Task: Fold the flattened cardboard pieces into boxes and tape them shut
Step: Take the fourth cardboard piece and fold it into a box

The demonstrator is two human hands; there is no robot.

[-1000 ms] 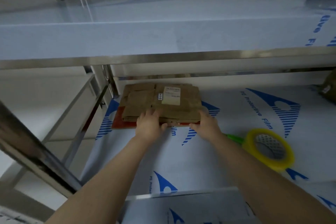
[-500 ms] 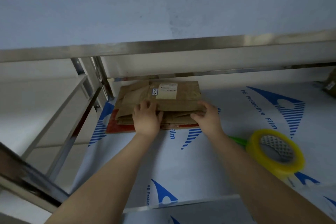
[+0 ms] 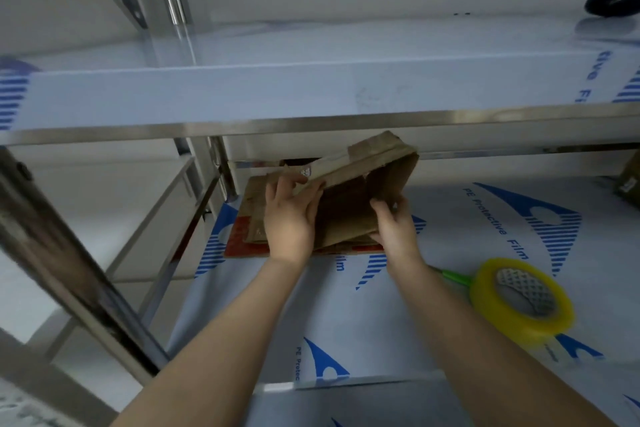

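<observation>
1. A stainless-steel rack fills the view; its upper shelf, wrapped in white film, spans from nine to three o'clock.
2. The lower shelf, covered in white film with blue print, lies beneath it.
3. A partly opened brown cardboard piece sits at the centre, its far edge tilted up toward twelve o'clock and its near edge down on the stack.
4. A stack of flattened brown cardboard lies under it, toward nine o'clock.
5. A yellow roll of tape rests at four o'clock, well apart from the cardboard.
6. The left hand grasps the piece's left edge, fingers curled over it.
7. The right hand grasps its right lower edge.
8. A black rounded object sits at two o'clock.
</observation>
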